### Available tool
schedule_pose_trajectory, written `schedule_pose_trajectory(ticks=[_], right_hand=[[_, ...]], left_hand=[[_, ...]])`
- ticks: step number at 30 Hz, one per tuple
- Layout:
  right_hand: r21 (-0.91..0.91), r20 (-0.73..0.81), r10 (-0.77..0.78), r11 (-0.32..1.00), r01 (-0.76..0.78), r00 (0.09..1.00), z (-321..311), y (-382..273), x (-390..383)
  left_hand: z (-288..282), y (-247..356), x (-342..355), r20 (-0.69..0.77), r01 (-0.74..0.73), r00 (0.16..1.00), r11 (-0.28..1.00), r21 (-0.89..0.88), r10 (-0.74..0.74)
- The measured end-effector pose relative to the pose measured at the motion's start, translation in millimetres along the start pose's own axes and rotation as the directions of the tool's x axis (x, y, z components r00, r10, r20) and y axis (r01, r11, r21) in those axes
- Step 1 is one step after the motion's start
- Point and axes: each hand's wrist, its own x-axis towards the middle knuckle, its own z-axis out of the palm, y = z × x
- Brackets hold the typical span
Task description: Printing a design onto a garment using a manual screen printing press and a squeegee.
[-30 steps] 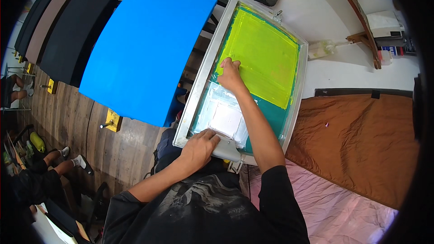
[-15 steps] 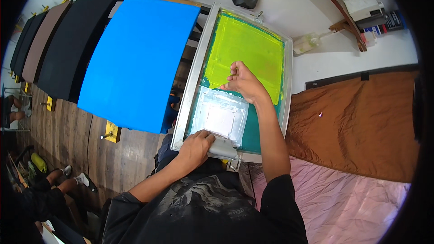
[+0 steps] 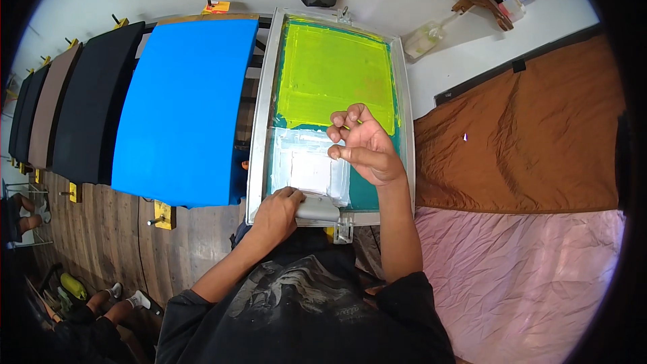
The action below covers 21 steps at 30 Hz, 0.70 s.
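Note:
A silk-screen frame [image 3: 265, 104] with metal edges lies in front of me, its mesh teal along the margins. Yellow-green film or ink [image 3: 330, 71] covers the far half. In the near half is a pale taped patch [image 3: 311, 170] around a whitish rectangle. My left hand [image 3: 275, 217] is closed on one end of a grey squeegee [image 3: 318, 210] resting at the frame's near edge. Above the right part of the screen, my right hand [image 3: 369, 152] is raised, palm partly turned up. Its fingers are curled but apart from the thumb, with nothing visible in them.
To the left stand a platen with blue fabric [image 3: 185, 111] and several darker platens [image 3: 101, 108]. Brown cloth [image 3: 519, 135] and pink cloth [image 3: 519, 263] lie to the right. A hinge clamp [image 3: 343, 229] sits at the near edge. Another person's legs [image 3: 111, 307] show at lower left.
My right hand has drawn nearer and turned its palm up, fingers curling. My left hand stays on the squeegee. The whole view has shifted, with the frame now further left.

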Motion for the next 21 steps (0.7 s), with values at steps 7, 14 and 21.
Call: schedule_pose_trajectory(ticks=[7,14,21], right_hand=[[-0.505,-0.686,-0.154,0.804,-0.314,0.711,-122,7,-87],[-0.459,-0.838,-0.185,0.748,-0.479,0.514,-183,62,-88],[-0.539,-0.807,-0.273,0.701,-0.467,0.523,-197,65,-31]], left_hand=[[1,-1,0,-0.038,-0.001,0.999,1.000,0.006,0.001],[-1,3,2,-0.015,-0.006,1.000,0.999,0.048,0.006],[4,0,1,-0.022,0.027,0.999,1.000,-0.003,-0.027]])
